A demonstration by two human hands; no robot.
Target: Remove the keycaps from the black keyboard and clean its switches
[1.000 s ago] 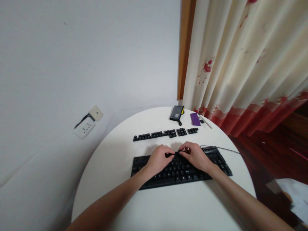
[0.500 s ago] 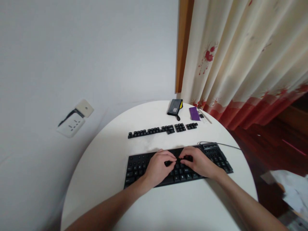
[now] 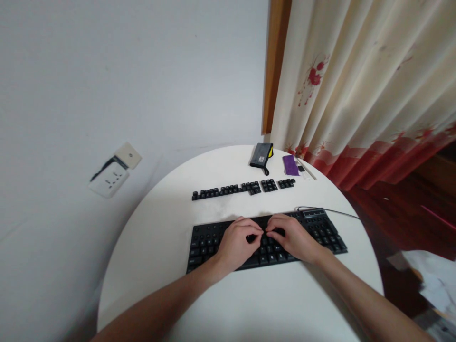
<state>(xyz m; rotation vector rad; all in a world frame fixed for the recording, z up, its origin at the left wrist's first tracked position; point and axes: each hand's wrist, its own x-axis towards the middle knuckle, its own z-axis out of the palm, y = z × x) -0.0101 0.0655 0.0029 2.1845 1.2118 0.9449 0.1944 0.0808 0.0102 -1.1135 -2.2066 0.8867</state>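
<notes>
Keyboard, black and wide, lies before a pale wall and a cream curtain with red flowers, on a round white table. Over the keyboard's upper middle, the left hand and the right hand are close together, nearly touching at the fingertips. On each, thumb and forefinger curl toward one another; whether the tips meet or pinch something is too small to tell. Beyond the keyboard, apart from its back edge, runs a row of loose black keys broken by gaps. Farther back lie a dark pouch and, to its right, a purple cloth with a thin pale stick near it.
</notes>
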